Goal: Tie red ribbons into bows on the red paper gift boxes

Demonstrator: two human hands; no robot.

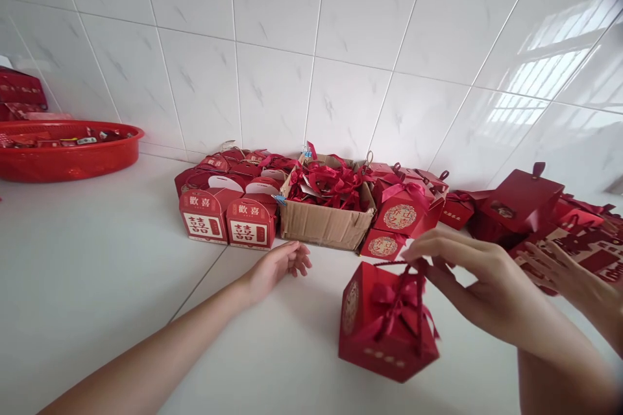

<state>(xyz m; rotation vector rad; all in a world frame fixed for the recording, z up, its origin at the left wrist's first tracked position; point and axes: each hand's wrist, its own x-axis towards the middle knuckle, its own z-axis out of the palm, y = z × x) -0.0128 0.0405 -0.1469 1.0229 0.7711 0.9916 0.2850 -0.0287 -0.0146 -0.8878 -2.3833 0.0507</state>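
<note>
My right hand (470,282) is closed in a pinch on the cord handle of a red gift box (384,327) with a ribbon bow, holding it just over the white floor. My left hand (281,264) is stretched forward, fingers loosely apart and holding nothing, just in front of a cardboard box (324,224) filled with red ribbons. Left of that box stand red house-shaped gift boxes (226,217) with white labels.
More red gift boxes with round gold emblems (402,211) and flat red box blanks (528,198) lie along the tiled wall at right. Another person's hand (567,272) rests over red pieces at far right. A red round basket (63,149) sits at far left.
</note>
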